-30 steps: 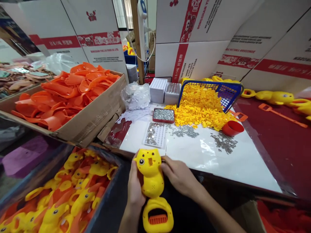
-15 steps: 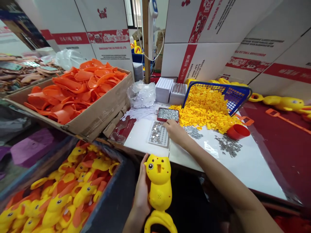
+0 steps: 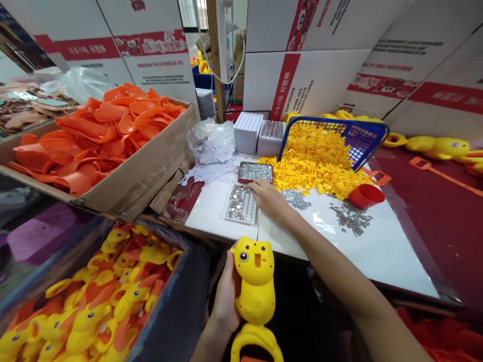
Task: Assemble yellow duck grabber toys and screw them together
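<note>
Head view: left hand (image 3: 225, 296) grips yellow toy (image 3: 255, 281); right hand (image 3: 266, 197) fingers, seemingly loose, touch tray (image 3: 240, 203) on white table (image 3: 339, 246).

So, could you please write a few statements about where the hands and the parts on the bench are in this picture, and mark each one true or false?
1. The left hand holds the yellow toy body. True.
2. The right hand rests inside the cardboard box of orange parts. False: it is on the white table, beside the clear tray of small round metal pieces.
3. The blue basket lies tipped, with yellow pieces spilling out. True.
4. The red cup stands left of the tray. False: it is far right of it.
</note>
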Demonstrator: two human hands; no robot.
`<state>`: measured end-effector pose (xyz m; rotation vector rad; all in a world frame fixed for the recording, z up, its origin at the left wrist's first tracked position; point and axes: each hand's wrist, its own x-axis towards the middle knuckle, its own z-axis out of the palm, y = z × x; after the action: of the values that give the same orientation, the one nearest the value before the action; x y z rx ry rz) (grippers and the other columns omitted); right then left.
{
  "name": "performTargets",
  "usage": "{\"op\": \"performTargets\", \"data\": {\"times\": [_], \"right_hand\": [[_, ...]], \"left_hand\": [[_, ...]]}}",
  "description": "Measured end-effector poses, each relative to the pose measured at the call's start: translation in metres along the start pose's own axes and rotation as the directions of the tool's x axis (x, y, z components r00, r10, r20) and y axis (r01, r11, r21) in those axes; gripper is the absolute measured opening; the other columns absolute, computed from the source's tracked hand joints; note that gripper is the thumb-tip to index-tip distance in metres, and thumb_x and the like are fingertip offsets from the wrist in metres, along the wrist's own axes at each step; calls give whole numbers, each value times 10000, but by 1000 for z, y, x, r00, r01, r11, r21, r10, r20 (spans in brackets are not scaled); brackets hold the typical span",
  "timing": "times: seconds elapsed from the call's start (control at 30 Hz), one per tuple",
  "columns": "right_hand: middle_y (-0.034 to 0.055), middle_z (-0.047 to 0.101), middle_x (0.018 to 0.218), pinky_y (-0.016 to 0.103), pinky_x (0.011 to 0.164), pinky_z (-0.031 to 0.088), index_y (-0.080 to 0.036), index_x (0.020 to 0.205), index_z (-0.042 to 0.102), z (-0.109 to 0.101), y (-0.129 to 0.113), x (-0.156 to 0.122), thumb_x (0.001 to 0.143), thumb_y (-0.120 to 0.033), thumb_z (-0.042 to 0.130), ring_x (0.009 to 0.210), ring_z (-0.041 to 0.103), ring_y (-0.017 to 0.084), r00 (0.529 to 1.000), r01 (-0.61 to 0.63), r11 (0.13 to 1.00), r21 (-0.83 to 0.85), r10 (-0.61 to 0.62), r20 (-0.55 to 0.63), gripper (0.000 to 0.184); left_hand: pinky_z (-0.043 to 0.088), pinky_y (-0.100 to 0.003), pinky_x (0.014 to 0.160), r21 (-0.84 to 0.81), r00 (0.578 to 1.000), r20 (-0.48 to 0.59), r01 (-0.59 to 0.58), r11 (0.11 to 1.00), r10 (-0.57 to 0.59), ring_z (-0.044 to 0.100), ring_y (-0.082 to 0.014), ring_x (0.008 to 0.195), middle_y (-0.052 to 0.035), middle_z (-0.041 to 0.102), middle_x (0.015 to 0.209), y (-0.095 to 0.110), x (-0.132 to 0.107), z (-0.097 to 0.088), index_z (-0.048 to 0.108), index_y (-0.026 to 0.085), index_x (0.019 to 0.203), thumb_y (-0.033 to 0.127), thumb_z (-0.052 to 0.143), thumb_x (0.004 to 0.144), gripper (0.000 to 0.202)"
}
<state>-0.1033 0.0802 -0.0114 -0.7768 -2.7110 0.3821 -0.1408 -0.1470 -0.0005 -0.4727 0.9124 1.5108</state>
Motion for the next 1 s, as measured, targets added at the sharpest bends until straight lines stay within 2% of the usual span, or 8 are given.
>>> {"op": "performTargets", "data": {"times": [0.23, 0.43, 0.6, 0.7, 0.83, 1.0], "right_hand": [[162, 645, 1008, 360, 858, 474, -103, 994, 708, 1, 2, 2, 984, -67, 393, 949, 577, 228, 1000, 0, 1000, 5, 0, 7, 318], [176, 640, 1064, 375, 872, 470, -94, 1044, 694, -4, -3, 1, 981, -81, 407, 988, 572, 243, 1000, 5, 1000, -19, -5, 7, 295], [174, 660, 1081, 374, 900, 465, -93, 1088, 690, 0, -7, 3, 928, 16, 371, 1001, 566, 237, 999, 25, 999, -49, -24, 26, 374], [180, 673, 1087, 371, 910, 464, -72, 1097, 691, 2, -9, 4, 894, 60, 353, 996, 562, 238, 999, 26, 997, -75, -23, 47, 416], [174, 676, 1099, 377, 882, 469, -99, 1109, 696, 3, -14, 3, 861, 90, 361, 1022, 555, 250, 998, 21, 994, -110, -15, 55, 458], [216, 631, 1171, 355, 803, 459, -71, 1131, 677, 4, -20, 0, 851, 96, 342, 1077, 529, 281, 999, -24, 989, -149, 31, 42, 467]], "left_hand": [[478, -387, 1100, -23, 997, 58, 45, 999, -43, 634, -282, 1286, -124, 716, 1321, -11, 9, -9, 491, 174, 1506, 428, 404, 1055, 525], [483, -377, 1089, -19, 996, 91, 4, 1000, -3, 655, -289, 1255, -115, 709, 1336, -13, 13, -12, 510, 187, 1493, 434, 532, 1008, 545], [488, -401, 1083, -21, 996, 85, 2, 1000, 0, 648, -297, 1264, -119, 717, 1320, -14, 13, -14, 503, 193, 1497, 437, 509, 1018, 537], [483, -416, 1090, -29, 997, 80, 3, 1000, -1, 647, -301, 1267, -118, 722, 1309, -14, 12, -12, 490, 207, 1506, 439, 514, 1014, 544], [478, -454, 1096, -50, 997, 70, 39, 998, -35, 657, -313, 1248, -130, 719, 1309, -17, 7, -2, 460, 202, 1525, 446, 444, 1037, 546], [452, -402, 1125, -87, 982, 170, 102, 991, -86, 597, -302, 1328, -123, 678, 1382, -26, 2, 4, 487, 191, 1507, 481, 494, 1012, 574]]}}
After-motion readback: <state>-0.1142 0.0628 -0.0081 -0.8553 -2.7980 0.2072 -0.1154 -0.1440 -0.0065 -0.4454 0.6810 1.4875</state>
